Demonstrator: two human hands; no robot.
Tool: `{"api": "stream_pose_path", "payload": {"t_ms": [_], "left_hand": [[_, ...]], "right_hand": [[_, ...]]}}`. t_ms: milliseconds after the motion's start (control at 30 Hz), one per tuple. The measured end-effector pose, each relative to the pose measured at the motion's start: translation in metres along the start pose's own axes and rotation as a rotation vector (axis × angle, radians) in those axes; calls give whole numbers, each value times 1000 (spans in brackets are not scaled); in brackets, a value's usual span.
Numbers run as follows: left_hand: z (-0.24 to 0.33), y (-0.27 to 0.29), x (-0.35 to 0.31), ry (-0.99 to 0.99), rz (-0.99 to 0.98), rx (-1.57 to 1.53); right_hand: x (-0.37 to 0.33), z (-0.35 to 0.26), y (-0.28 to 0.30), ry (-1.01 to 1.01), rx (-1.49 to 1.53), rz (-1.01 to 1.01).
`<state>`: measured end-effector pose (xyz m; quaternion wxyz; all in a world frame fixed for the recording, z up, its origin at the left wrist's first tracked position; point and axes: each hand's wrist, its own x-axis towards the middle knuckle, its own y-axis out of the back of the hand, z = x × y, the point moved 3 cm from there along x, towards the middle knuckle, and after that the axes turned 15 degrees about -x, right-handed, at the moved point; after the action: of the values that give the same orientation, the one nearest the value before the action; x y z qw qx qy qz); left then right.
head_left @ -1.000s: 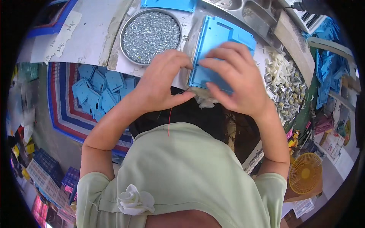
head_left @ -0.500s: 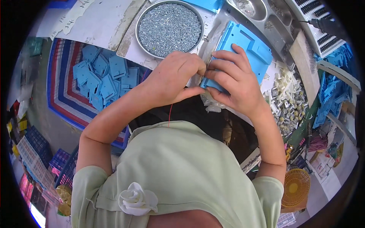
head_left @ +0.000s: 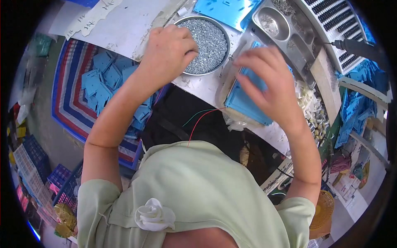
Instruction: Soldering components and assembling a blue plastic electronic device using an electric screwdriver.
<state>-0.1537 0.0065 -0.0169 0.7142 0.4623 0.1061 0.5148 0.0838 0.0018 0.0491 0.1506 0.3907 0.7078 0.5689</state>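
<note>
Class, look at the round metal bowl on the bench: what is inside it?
The round metal bowl holds a heap of small silvery screws. The left hand reaches in over its left side, covering the screws there; whether its fingers grip any cannot be seen.

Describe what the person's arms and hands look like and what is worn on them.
Both forearms are bare. The left hand and right hand wear no gloves, and no rings or watch are visible. Short pale green sleeves cap the shoulders, part of a top with a white fabric flower.
</note>
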Motion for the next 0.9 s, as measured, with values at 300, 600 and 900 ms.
{"api": "stream_pose_path", "payload": {"t_ms": [300,600,900], "left_hand": [[-10,-2,9,9,143,9],[-6,-5,20,50,107,-62],[34,-28,54,285,78,-709]], "right_hand": [[65,1,-61,107,-542,-133],[41,21,-21,-44,-552,63],[-59,110,45,-445,-252,-34]]}}
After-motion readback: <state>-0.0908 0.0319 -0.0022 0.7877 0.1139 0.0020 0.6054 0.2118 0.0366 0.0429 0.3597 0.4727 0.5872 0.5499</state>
